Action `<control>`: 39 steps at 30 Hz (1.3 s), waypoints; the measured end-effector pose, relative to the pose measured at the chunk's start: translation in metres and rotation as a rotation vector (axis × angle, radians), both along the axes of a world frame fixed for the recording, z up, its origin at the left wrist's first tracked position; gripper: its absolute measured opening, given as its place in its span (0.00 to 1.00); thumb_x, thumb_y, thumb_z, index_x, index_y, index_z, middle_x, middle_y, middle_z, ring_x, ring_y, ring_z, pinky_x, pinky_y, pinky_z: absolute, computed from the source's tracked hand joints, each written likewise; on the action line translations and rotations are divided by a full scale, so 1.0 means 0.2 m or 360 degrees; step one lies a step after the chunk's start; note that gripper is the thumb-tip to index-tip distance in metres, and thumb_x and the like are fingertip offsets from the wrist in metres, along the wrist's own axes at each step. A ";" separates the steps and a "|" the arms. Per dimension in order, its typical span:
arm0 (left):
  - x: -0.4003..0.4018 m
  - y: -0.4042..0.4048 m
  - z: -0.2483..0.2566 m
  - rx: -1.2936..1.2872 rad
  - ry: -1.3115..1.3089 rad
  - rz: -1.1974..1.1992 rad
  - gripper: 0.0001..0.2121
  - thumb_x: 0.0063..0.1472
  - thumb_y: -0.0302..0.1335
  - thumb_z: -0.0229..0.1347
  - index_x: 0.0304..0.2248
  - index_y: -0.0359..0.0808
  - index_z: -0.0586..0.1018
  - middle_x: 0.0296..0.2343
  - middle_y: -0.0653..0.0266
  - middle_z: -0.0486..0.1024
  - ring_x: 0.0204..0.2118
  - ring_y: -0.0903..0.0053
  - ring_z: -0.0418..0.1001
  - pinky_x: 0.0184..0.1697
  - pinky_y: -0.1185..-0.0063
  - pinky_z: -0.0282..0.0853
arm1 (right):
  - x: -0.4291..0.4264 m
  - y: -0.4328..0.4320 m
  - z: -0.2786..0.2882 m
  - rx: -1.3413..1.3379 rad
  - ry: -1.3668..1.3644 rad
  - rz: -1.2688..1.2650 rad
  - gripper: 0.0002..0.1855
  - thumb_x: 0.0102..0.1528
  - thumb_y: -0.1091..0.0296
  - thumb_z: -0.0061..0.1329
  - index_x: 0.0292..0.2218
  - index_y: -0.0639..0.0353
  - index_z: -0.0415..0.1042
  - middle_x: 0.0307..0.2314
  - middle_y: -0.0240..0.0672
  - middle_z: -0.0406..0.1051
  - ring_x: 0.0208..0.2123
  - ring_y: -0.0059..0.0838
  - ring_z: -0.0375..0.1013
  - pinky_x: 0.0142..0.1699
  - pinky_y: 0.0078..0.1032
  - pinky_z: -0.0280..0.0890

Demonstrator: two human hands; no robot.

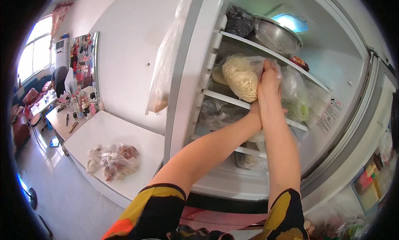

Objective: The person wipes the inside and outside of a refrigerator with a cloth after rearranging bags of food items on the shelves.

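Observation:
Both my arms reach into an open refrigerator (199,53). My right hand (270,74) is at the gathered end of a clear plastic bag of pale noodles (241,78), on the middle shelf level. My left hand (258,110) is lower, largely behind my right forearm, close under the bag; its fingers are mostly hidden, so its hold cannot be made out. Right of my hands stands a clear bag with green vegetables (297,99). Above them, a metal bowl (277,34) covered in plastic sits on the upper shelf beside a dark bag (239,21).
Several plastic bags (218,112) lie on the shelf below. On a white cabinet top (140,140) at the left rest knotted clear bags with reddish-brown contents (120,160). The open refrigerator door (349,159) curves along the right. A plastic bag (160,84) hangs on the wall side.

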State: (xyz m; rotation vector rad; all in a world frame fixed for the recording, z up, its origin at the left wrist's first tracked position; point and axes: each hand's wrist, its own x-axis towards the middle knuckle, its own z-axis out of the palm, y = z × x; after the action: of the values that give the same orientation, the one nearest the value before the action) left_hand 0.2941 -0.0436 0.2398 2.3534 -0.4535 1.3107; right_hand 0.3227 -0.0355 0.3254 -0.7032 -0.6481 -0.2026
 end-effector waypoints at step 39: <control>0.10 0.54 0.26 0.0690 0.0101 0.1383 0.17 0.54 0.33 0.54 0.44 0.44 0.76 0.51 0.64 0.66 0.56 0.66 0.60 0.58 0.56 0.51 | 0.79 -0.40 -0.06 -0.2189 -0.1301 -0.1989 0.23 0.53 0.57 0.47 0.50 0.52 0.68 0.42 0.45 0.71 0.45 0.41 0.68 0.53 0.33 0.61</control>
State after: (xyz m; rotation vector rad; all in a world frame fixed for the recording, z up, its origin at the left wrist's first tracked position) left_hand 0.3140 0.0645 0.2924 3.1160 0.4181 1.5783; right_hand 0.4802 -0.1165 0.3124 -2.3923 -1.0130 -1.3180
